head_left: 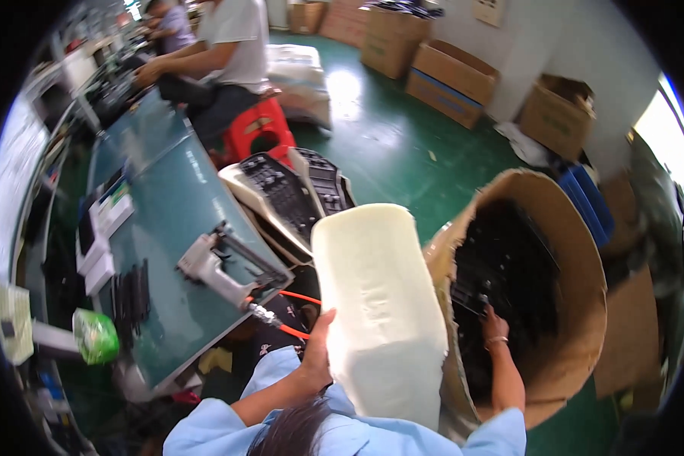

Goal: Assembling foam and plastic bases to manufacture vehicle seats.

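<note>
L hand (pixel 319 357) is closed on the L edge of a cream pad (pixel 380 304), thumb on its face. Pad is in front of the person's chest, long side roughly upright in view, btwn table & box. R hand (pixel 493 325) is down inside the big cardboard box (pixel 589 327), fingers at the black parts (pixel 509 258); can't tell if it grips one or just touches, too dark & small. Bracelet (pixel 496 340) on R wrist. Light-blue sleeves (pixel 205 425) on both arms.

L of pad: nail gun (pixel 216 270) on the table (pixel 175 327), lying nr the corner, orange hose (pixel 292 332) running off twd the pad. Further L on table: black strips (pixel 131 296) & white boxes (pixel 99 266). Green pack (pixel 95 337) just off table's L edge.

Beyond pad: black-&-cream panels (pixel 277 190) leaning together, nr a red stool (pixel 258 125) w/ a co-worker (pixel 239 45) seated, arms fwd over the bench. 2nd person (pixel 176 29) further back. White sack (pixel 296 76) behind stool.

R side: blue bin (pixel 585 201) just beside box; cartons (pixel 452 80) along the wall; green floor (pixel 433 163) btwn.
</note>
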The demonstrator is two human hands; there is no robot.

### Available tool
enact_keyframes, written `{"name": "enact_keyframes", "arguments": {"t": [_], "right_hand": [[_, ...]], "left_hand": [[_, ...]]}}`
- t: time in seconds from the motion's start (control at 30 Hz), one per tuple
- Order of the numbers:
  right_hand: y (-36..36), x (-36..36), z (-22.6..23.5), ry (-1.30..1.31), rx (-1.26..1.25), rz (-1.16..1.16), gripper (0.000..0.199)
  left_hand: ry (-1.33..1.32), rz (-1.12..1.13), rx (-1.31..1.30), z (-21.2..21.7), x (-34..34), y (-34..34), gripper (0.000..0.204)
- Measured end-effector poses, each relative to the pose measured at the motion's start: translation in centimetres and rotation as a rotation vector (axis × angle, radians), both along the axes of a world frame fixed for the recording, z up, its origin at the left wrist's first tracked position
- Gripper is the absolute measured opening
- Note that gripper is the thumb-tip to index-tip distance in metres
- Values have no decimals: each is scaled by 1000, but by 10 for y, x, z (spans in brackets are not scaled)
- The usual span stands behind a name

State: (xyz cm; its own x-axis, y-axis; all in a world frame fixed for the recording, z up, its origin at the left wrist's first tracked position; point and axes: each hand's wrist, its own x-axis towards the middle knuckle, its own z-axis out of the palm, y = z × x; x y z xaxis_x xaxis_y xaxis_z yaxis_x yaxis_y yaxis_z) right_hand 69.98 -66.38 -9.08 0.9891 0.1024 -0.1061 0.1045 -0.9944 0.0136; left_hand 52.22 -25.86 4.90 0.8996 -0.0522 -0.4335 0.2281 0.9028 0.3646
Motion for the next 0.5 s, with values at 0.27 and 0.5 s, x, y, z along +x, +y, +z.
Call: {"name": "enact_keyframes", "arguments": {"t": [0.27,0.5], "right_hand": [[42,10,244,-135,90,239,37],[169,-83,394,-878,350,562,48]], "left_hand": [[-111,120,-98,33,6,22,53],[-236,387,68,34,22,39,56]]}}
